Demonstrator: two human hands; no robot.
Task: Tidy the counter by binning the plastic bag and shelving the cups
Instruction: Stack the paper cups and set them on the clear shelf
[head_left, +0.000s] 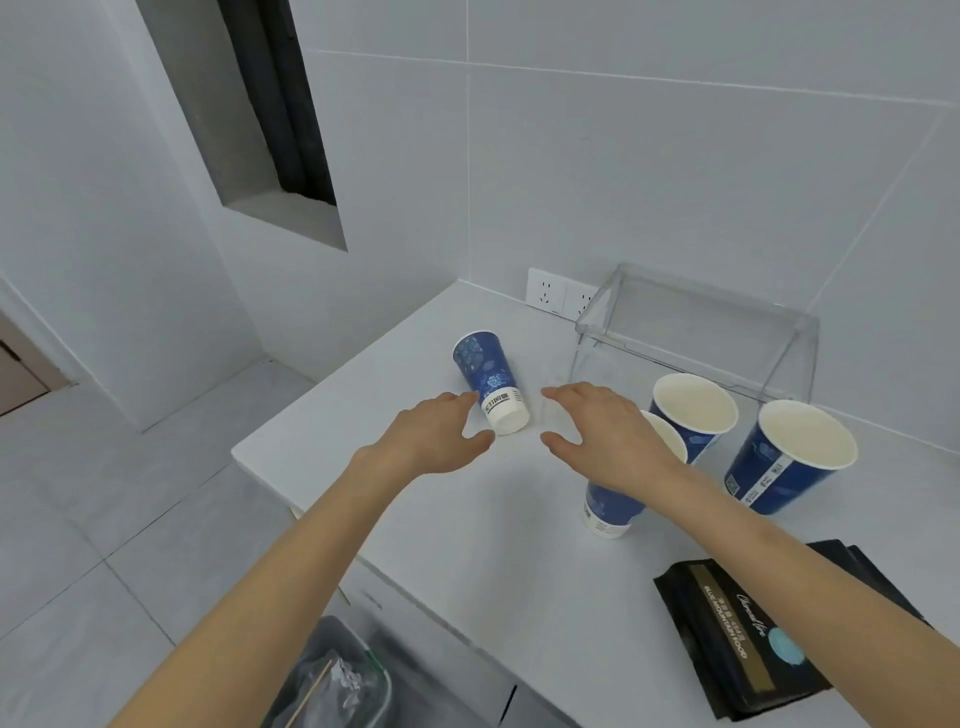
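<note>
Cups first: one lies tipped (491, 385) on the bench (467, 545), base toward me, long axis running away and a bit left. It sits between my hands, both spread and holding nothing; left hand (436, 434) has fingertips just about touching it, so it's nearer than the right hand (597, 431). Three upright cups (795, 457) crowd under my right arm, before the clear shelf (696, 332).

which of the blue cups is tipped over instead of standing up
The blue cup at the far left, beside the left hand, lies on its side with its white base toward the camera. The other three stand upright, mouths open upward.
</note>
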